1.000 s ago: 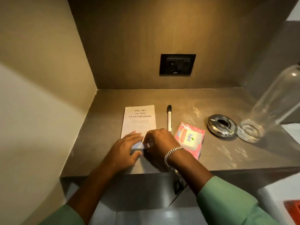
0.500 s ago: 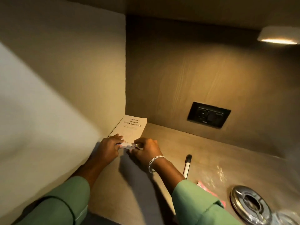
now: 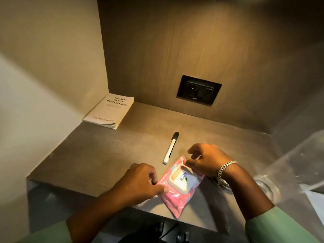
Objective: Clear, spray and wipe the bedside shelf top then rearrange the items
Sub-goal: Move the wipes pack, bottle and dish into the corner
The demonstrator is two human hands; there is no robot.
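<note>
A white paperback book (image 3: 109,111) lies flat in the far left corner of the brown shelf top (image 3: 98,155). A white pen with a black cap (image 3: 171,147) lies alone in the middle. Near the front edge lies a pink wet-wipes pack (image 3: 177,193) with a white lid. My left hand (image 3: 142,179) rests at the pack's left edge, index fingertip touching it. My right hand (image 3: 206,158) pinches the pack's far corner between thumb and fingers. Both sleeves are green.
A clear glass bottle (image 3: 294,172) leans in at the right edge, its base near my right wrist. A black wall socket (image 3: 199,89) is set in the back panel. Side walls close the shelf left and right.
Both hands have left the book, which now sits pushed into the far left corner, and have moved right to the pink wipes pack. The camera view has also shifted.
</note>
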